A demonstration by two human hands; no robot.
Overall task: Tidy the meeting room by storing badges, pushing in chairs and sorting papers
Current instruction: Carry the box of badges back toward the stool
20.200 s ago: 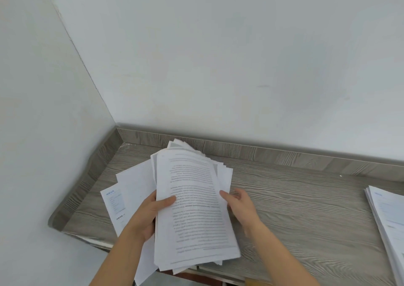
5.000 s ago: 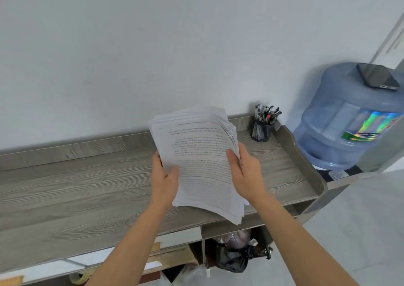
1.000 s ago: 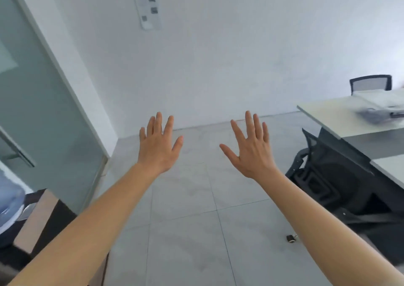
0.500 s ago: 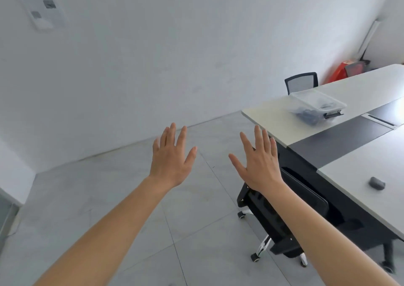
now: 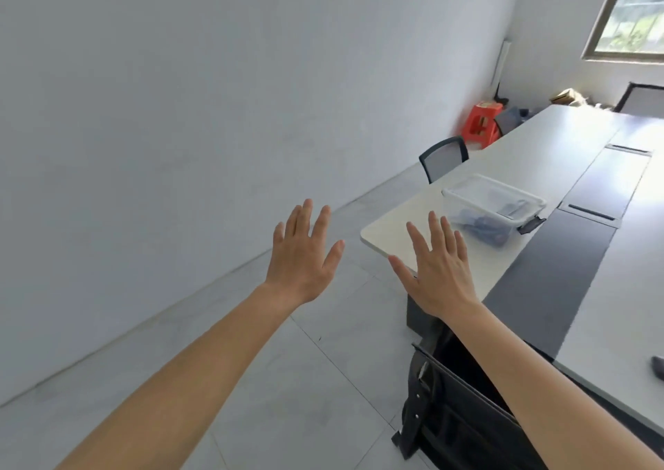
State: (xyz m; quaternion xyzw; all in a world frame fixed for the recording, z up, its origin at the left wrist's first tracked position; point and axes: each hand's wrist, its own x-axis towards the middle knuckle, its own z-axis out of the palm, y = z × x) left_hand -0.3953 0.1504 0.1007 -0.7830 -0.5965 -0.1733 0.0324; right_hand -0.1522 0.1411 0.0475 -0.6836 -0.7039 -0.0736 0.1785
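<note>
My left hand (image 5: 303, 254) and my right hand (image 5: 440, 266) are raised in front of me, fingers straight and spread, holding nothing. Beyond my right hand stands the long white and grey meeting table (image 5: 560, 167). A clear plastic box (image 5: 494, 205) with dark blue items inside sits near the table's near end. A black chair (image 5: 456, 415) stands pushed against the table's side under my right forearm. A second black chair (image 5: 443, 157) stands at the table's far side. No papers are in view.
Grey tiled floor (image 5: 287, 379) spreads to the left up to a white wall. A red stool (image 5: 481, 122) and some boxes stand in the far corner under a window (image 5: 632, 13). A small dark object (image 5: 657, 365) lies on the table at the right edge.
The view has swung right from the shelf and glass door to the meeting table. The paper stack held five seconds ago is gone from my hands; both stay raised and spread.
</note>
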